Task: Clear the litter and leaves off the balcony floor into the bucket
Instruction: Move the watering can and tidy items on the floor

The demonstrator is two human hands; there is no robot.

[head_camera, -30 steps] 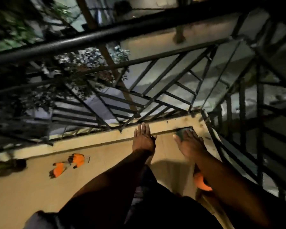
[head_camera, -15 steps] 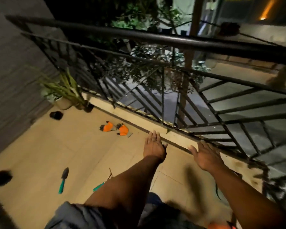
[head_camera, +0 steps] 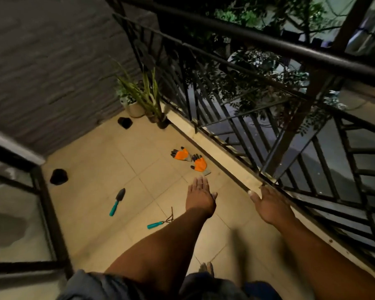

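Note:
My left hand is stretched out flat over the beige tiled balcony floor, fingers together, holding nothing. My right hand is spread open above the low kerb by the railing, also with nothing in it. Just beyond my left hand lies a pair of orange and black gloves. A teal-handled trowel and a teal-handled hand rake lie on the tiles to the left. No bucket is in view.
A black metal railing runs along the right side. Potted plants stand in the far corner. Two small black pots sit on the floor near the grey wall. A dark-framed glass door is at left.
The view has swung left from the right-hand corner toward the far end of the balcony, bringing the tools, pots and plants into sight. Both hands stay held out, open.

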